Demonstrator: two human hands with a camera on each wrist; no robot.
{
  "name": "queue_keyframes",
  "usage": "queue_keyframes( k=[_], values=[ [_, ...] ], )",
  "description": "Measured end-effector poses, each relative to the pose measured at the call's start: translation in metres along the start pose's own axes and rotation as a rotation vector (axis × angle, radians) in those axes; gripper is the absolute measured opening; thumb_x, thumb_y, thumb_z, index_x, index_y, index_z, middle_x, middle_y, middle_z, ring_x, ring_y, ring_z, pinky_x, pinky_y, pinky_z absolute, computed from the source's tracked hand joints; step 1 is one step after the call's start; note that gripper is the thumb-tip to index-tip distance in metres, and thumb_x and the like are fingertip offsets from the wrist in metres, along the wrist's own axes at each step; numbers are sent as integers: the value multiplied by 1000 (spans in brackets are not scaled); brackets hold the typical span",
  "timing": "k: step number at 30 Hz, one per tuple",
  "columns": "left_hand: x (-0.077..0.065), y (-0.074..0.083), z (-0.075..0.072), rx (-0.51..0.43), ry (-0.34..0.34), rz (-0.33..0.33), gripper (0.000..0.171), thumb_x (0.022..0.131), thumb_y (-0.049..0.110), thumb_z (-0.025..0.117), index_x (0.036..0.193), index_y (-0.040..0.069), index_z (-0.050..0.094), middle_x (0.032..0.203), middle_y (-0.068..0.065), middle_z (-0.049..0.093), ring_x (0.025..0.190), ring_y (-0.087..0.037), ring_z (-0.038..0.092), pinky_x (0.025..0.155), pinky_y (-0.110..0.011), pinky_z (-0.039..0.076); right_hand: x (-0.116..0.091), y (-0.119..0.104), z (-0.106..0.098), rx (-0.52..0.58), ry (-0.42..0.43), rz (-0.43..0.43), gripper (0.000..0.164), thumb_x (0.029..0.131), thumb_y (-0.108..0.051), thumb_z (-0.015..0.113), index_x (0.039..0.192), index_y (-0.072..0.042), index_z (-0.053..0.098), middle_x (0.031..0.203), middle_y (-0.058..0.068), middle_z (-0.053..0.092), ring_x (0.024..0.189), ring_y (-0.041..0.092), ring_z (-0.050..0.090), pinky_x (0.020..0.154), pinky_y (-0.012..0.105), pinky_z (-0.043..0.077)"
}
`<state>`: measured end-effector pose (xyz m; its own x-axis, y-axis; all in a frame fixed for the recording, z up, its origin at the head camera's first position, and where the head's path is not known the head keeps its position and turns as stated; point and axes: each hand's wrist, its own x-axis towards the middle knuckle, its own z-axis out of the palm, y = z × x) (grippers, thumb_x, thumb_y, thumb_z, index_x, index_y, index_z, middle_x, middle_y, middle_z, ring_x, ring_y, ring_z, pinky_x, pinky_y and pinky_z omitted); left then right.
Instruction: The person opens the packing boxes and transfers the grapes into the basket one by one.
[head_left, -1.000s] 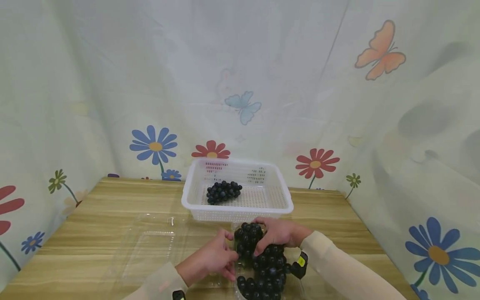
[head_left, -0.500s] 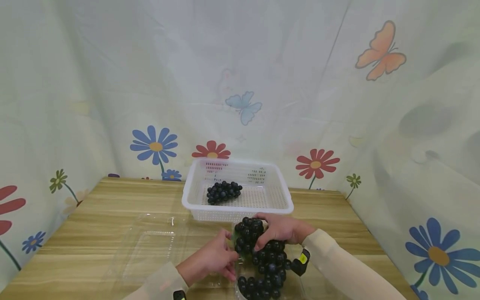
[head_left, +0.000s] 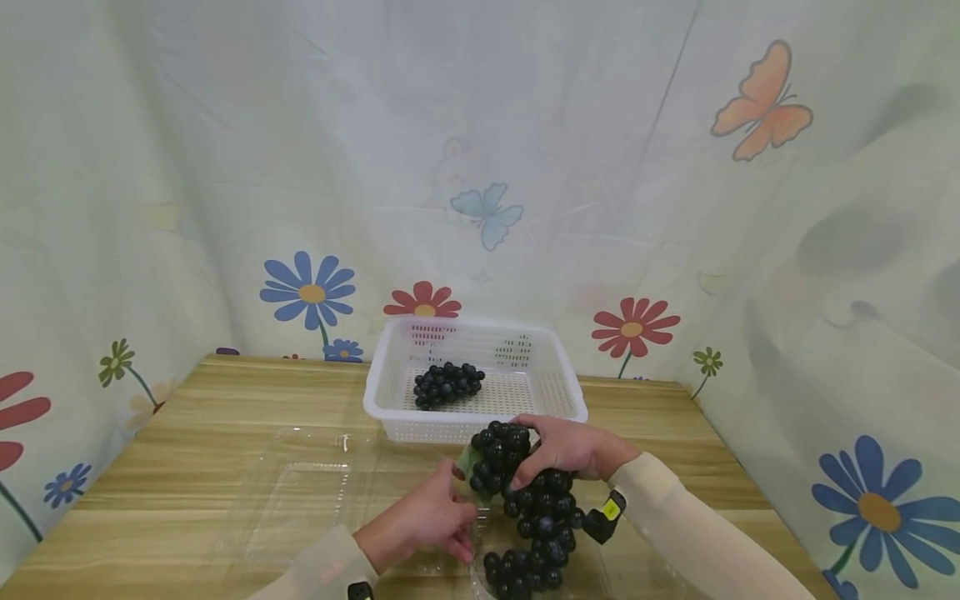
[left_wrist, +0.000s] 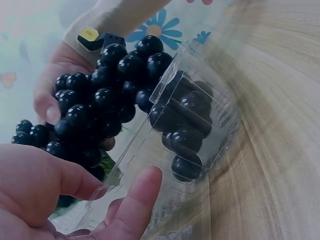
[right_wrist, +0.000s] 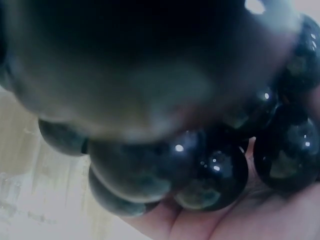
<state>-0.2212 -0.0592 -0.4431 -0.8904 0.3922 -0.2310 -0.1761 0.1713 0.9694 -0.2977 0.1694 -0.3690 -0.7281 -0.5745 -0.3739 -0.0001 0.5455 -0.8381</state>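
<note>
A long bunch of dark grapes (head_left: 543, 517) hangs from my right hand (head_left: 566, 450), whose thumb and fingers grip its upper part. In the right wrist view, glossy grapes (right_wrist: 215, 175) fill most of the picture, with fingers beneath them. My left hand (head_left: 423, 517) pinches the rim of a clear plastic box (left_wrist: 227, 117) between thumb and fingers. The lower grapes show through the box's wall in the left wrist view, while the upper ones rise above its rim. A green leaf (head_left: 468, 462) sticks out at the bunch's left side.
Behind the hands stands a white perforated basket (head_left: 480, 429) with another dark bunch of grapes (head_left: 447, 383) inside. A clear plastic lid (head_left: 307, 492) lies flat to the left on the wooden table (head_left: 187, 467). Patterned curtains (head_left: 480, 125) enclose the back and sides.
My right hand has risen slightly toward the basket, drawing the grapes upward; the leaf now shows more. My left hand has stayed at the box rim.
</note>
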Motion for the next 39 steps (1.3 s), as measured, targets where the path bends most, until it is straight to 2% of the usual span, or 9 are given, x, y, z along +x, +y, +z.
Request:
queue_keyframes(
  k=[4, 10, 13, 18, 27, 34, 36, 39],
  values=[
    [-1, 0, 1, -12, -6, 8, 55, 88, -6, 56, 133, -1, 25, 86, -24, 60, 54, -22, 63, 54, -39, 62, -2, -4, -2, -16, 46, 6, 94, 69, -17, 89, 150, -14, 42, 139, 9, 55, 125, 29, 53, 116, 62, 39],
    [-1, 1, -1, -7, -13, -10, 55, 89, -5, 55, 136, -1, 25, 90, -25, 60, 54, -22, 64, 54, -38, 62, -4, -8, -5, 6, 11, -16, 87, 72, -17, 88, 148, -15, 43, 135, 10, 59, 122, 29, 58, 113, 62, 43],
    [0, 1, -2, -3, -20, -21, 57, 91, -4, 56, 139, -3, 25, 91, -25, 59, 55, -22, 64, 55, -38, 62, -4, -11, -7, 24, 1, -33, 88, 74, -17, 87, 149, -16, 41, 138, 10, 57, 124, 30, 57, 114, 63, 41],
    [0, 0, -2, -4, -18, -13, 59, 91, -4, 56, 141, -4, 24, 90, -24, 59, 54, -22, 64, 53, -38, 62, -6, -16, -11, 13, 46, -42, 95, 74, -19, 88, 154, -15, 36, 142, 11, 52, 125, 30, 54, 116, 64, 38],
    [0, -2, 1, -12, -6, 8, 58, 94, -3, 57, 141, -5, 23, 83, -23, 60, 51, -22, 62, 53, -39, 62, -12, -25, -20, 51, 69, -62, 108, 75, -16, 86, 161, -11, 20, 146, 17, 49, 115, 27, 64, 115, 57, 43],
    [0, -5, 3, -21, 3, 38, 56, 92, -5, 57, 138, -5, 23, 77, -24, 61, 48, -22, 62, 52, -40, 61, -12, -31, -27, 101, 68, -41, 109, 77, -16, 84, 162, -12, 16, 133, 19, 61, 108, 27, 70, 114, 57, 44],
    [0, -5, 3, -26, 5, 46, 56, 92, -6, 57, 137, -5, 23, 76, -24, 60, 48, -22, 62, 51, -39, 61, -12, -32, -29, 106, 75, -39, 109, 77, -16, 84, 162, -12, 16, 137, 20, 59, 112, 28, 68, 114, 57, 44],
    [0, -5, 3, -31, 9, 53, 57, 90, -7, 56, 136, -6, 23, 76, -23, 60, 48, -22, 62, 51, -39, 61, -11, -35, -32, 99, 105, -24, 111, 75, -17, 85, 162, -13, 16, 150, 20, 46, 124, 30, 59, 116, 58, 41]
  ],
)
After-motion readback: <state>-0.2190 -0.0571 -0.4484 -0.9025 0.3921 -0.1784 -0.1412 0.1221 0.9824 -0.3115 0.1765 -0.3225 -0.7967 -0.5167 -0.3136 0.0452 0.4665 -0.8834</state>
